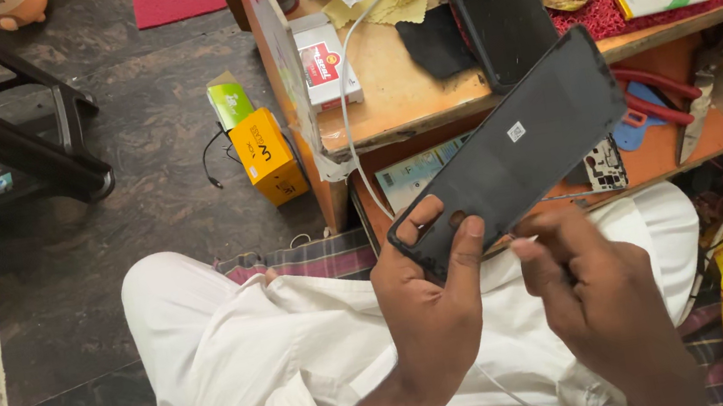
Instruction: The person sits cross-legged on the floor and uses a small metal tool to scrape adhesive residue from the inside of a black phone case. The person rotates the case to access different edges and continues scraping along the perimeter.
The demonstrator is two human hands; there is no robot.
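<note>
Now | our left hand clamps the black phone back panel by its lower end, tilted for access | our right hand pinches a thin tool against its edge.

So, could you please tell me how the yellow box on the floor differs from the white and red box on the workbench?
The yellow box lies on the dark floor; the white and red box rests on the wooden bench top. The yellow box touches a green box; the white and red box has a white cable running past it. Both are small cardboard cartons, away from either hand.
</note>
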